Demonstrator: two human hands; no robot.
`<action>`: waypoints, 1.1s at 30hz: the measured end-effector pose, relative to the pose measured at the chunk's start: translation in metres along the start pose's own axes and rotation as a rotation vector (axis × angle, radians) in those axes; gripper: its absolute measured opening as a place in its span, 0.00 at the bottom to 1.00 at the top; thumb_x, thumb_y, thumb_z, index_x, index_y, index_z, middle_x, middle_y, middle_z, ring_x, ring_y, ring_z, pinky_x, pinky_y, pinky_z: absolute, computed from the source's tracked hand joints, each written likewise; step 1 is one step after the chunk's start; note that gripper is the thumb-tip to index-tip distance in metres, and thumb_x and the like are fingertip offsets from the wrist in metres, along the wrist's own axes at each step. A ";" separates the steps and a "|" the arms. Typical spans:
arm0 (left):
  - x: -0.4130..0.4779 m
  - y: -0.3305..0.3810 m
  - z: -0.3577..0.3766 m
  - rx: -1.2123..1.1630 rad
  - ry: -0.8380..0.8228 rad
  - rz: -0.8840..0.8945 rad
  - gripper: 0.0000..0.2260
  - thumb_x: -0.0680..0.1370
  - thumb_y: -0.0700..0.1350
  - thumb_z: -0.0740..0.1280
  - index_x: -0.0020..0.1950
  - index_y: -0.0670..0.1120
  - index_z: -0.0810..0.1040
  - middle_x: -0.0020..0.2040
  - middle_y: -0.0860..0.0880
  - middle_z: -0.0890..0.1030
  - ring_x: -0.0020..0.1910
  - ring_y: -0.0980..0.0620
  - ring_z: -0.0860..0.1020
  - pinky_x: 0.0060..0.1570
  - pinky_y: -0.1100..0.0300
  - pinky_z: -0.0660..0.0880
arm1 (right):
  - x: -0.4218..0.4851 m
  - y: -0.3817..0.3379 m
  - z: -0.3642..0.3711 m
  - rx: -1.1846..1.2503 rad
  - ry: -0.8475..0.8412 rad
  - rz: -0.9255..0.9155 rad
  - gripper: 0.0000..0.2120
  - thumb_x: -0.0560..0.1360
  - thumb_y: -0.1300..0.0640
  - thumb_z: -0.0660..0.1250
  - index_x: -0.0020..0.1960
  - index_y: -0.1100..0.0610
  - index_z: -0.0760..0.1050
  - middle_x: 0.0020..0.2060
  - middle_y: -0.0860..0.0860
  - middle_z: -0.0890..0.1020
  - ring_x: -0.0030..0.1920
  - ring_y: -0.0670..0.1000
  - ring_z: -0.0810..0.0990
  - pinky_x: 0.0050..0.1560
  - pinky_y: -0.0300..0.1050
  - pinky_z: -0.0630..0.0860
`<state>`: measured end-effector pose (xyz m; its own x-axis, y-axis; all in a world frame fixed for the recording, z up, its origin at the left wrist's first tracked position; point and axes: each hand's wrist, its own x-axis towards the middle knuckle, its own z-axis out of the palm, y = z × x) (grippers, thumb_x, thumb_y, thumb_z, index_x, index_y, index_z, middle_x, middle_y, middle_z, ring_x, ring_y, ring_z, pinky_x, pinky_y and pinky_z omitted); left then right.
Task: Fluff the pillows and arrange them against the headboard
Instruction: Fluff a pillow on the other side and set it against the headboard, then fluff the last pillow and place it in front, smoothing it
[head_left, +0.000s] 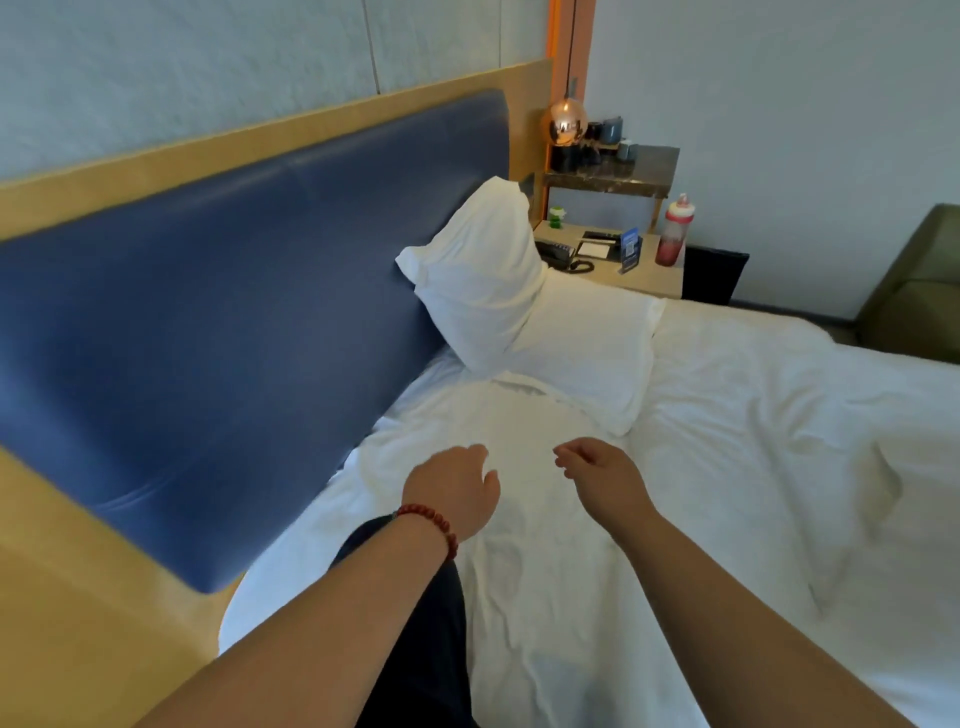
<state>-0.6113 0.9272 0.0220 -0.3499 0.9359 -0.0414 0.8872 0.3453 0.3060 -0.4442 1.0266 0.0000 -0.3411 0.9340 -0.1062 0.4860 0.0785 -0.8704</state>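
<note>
Headboard (234, 291): blue pad ran along the bed's (753, 467) head edge.
Left hand (457, 493): loosely curled, grasping nothing, over the bed.
Right hand (602, 473): likewise slack and empty.
Pillows: one pillow (478, 280) leaned upright on the headboard near the bed's far corner; a second pillow (587, 353) lay flat beside it, touching.
Risk: the upright one looked unsteady; tugging the flat one could topple it toward the nightstand (649, 278), where a bottle (674, 234) stood.

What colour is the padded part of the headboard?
Dark blue, framed in light wood; the headboard shows clearly in the head view.
</note>
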 end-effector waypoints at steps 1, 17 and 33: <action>-0.015 -0.004 0.008 0.006 -0.056 -0.002 0.19 0.81 0.54 0.55 0.70 0.49 0.69 0.63 0.49 0.78 0.61 0.49 0.76 0.61 0.53 0.73 | -0.013 0.012 0.006 -0.045 -0.025 0.023 0.09 0.78 0.52 0.65 0.48 0.54 0.82 0.45 0.48 0.84 0.49 0.51 0.81 0.55 0.48 0.76; -0.166 -0.086 0.112 -0.004 -0.710 -0.105 0.15 0.78 0.51 0.59 0.59 0.46 0.78 0.58 0.46 0.79 0.53 0.49 0.76 0.54 0.58 0.73 | -0.240 0.137 0.071 -0.122 -0.157 0.539 0.09 0.78 0.53 0.64 0.47 0.55 0.81 0.43 0.51 0.83 0.46 0.51 0.80 0.48 0.45 0.74; -0.260 -0.106 0.155 -0.131 -0.880 -0.107 0.12 0.79 0.49 0.62 0.46 0.44 0.82 0.45 0.47 0.84 0.47 0.47 0.82 0.54 0.53 0.77 | -0.391 0.148 0.090 0.049 0.066 0.703 0.04 0.76 0.53 0.67 0.46 0.46 0.80 0.43 0.48 0.84 0.47 0.50 0.82 0.56 0.49 0.77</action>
<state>-0.5679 0.6578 -0.1476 -0.0242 0.6329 -0.7739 0.8027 0.4737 0.3623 -0.3116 0.6412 -0.1306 0.0907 0.7770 -0.6230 0.5354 -0.5655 -0.6273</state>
